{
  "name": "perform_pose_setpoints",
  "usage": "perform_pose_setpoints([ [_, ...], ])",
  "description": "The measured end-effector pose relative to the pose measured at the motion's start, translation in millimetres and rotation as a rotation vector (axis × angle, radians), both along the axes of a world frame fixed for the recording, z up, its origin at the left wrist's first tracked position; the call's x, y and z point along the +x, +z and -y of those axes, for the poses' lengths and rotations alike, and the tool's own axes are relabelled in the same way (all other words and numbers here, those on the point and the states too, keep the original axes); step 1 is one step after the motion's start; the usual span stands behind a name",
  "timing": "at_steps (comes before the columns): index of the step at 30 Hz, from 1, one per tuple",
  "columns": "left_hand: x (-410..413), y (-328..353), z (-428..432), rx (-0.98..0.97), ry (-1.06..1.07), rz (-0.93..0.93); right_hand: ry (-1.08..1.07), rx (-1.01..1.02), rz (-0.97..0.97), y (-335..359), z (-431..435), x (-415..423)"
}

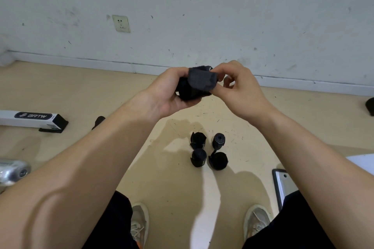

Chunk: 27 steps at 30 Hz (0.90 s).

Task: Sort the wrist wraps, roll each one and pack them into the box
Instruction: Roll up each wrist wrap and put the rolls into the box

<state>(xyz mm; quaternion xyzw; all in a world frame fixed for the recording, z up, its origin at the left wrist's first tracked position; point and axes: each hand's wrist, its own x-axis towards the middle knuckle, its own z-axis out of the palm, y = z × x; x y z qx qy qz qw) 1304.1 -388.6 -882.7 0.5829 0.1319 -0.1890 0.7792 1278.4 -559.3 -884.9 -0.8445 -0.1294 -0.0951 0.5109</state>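
Both hands hold one black wrist wrap (197,84) in the air above the floor. My left hand (170,95) grips the rolled part from the left. My right hand (236,87) pinches the loose flap of the wrap from the right. Below them, several rolled black wrist wraps (208,152) stand together on the beige floor between my feet and the wall. Another dark wrap (99,121) lies on the floor, partly hidden behind my left forearm. No box can be made out for certain.
A white bar with a black end cap marked BRTW (34,119) lies at the left. A metal piece (12,170) sits at the lower left. A phone or tablet (282,184) lies at the right. A dark object (370,106) is at the right edge. The wall stands close ahead.
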Motion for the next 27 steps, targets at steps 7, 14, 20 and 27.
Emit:
perform_pose_setpoints([
  [7,-6.8,1.0,5.2,-0.049,-0.021,0.007,-0.097,0.078,-0.025,-10.3,0.6,7.2],
  [14,-12.5,0.0,12.6,-0.030,0.007,0.091,-0.110,0.189,-0.021,-8.0,0.2,8.2],
  [20,-14.3,-0.8,14.3,0.008,-0.093,0.219,-0.108,0.239,-0.117,-4.4,8.2,10.7],
  [27,-11.8,-13.5,14.2,0.193,-0.166,0.318,-0.037,0.273,-0.263,2.5,17.9,9.9],
])
